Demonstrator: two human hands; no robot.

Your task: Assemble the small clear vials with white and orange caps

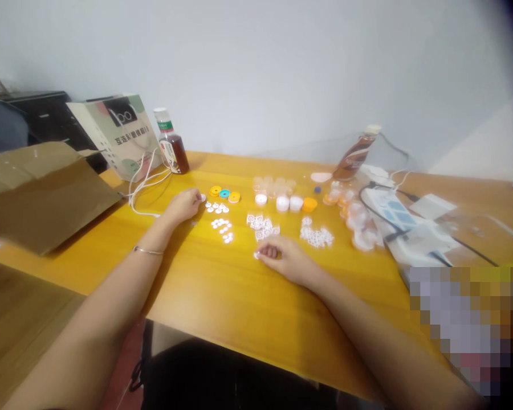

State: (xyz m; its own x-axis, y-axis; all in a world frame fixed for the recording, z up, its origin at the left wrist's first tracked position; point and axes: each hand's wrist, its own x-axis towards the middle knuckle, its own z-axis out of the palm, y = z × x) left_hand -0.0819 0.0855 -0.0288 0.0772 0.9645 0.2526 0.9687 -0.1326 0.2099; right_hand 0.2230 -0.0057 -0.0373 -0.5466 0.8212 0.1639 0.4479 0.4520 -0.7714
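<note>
My left hand rests on the yellow table with its fingers curled, pinching a small white round piece at its fingertips. Just right of it lie small white discs and three rings, yellow, blue and orange. My right hand lies nearer me, fingers curled under, a tiny white piece at its fingertips. Beyond it are white lattice-like pieces and another heap of them. A thin bracelet circles my left wrist.
White and orange caps and clear small cups sit further back. Two bottles of brown drink stand behind, with a printed paper bag, a cardboard sheet at left, and a power strip with cables at right.
</note>
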